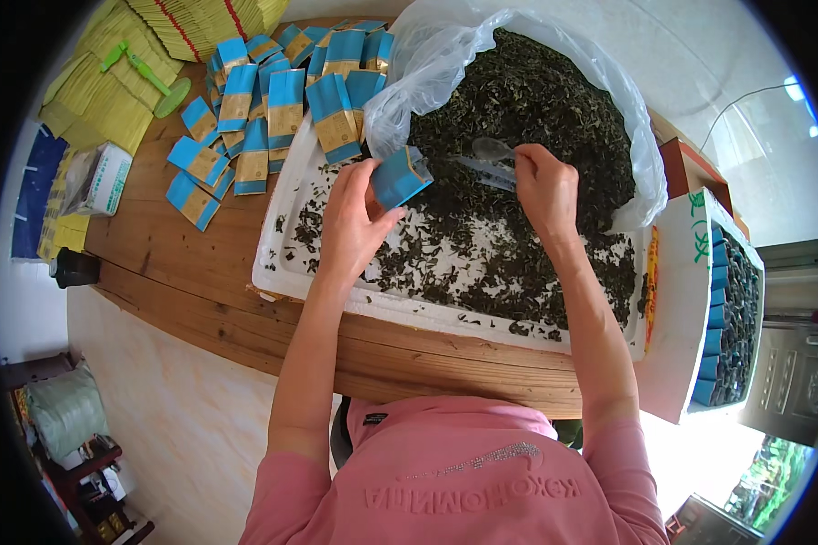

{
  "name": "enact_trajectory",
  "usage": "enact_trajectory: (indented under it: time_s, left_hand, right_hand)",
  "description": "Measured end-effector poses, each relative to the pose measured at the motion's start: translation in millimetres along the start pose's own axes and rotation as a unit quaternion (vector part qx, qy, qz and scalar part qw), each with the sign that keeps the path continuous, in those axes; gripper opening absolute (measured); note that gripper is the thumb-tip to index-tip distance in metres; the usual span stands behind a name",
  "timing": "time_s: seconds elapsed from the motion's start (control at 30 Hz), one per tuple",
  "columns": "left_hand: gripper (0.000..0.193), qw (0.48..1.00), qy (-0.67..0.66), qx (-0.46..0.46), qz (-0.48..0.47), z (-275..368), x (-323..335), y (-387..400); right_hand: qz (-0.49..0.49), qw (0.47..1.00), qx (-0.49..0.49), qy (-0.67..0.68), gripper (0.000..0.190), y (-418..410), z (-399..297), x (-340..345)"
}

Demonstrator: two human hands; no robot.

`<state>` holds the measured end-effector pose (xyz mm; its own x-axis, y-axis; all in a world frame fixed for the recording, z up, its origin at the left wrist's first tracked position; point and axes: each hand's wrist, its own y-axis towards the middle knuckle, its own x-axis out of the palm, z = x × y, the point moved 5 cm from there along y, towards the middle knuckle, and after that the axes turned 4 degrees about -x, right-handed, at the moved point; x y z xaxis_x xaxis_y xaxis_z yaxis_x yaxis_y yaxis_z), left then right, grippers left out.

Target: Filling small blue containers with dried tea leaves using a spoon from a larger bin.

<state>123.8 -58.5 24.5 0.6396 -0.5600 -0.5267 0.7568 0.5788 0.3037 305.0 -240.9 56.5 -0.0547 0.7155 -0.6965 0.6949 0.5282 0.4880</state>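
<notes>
My left hand (358, 214) grips a blue and brown packet (402, 178), tilted with its open end to the right. Across from it, my right hand (545, 187) pinches a clear plastic spoon (493, 148) above the dark dried leaves, which look like tea (538, 88). Just below the spoon is a clear plastic strip (491, 174); whether it is also held, I cannot tell. The leaves spill in a heap from a clear plastic bag (426, 75) onto a white foam tray (264, 262), thinning toward its front.
Several blue and brown packets (286, 109) are piled on the wooden table (177, 272) at the left. Beyond them are yellow paper bundles (102, 95) and a green plastic stand (143, 71). At the right, a white foam box (675, 340) holds upright filled packets (716, 327).
</notes>
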Motion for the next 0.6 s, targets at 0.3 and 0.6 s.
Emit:
enact_trajectory:
  time_s: [0.3, 0.6]
  left_hand:
    - [0.068, 1.0, 0.007, -0.003, 0.004, -3, 3, 2]
    - [0.068, 1.0, 0.011, -0.007, -0.001, -3, 3, 2]
  right_hand:
    - [-0.14, 0.913, 0.217, 0.314, 0.019, 21, 4, 78]
    - [-0.13, 0.837, 0.273, 0.456, 0.017, 15, 9, 36]
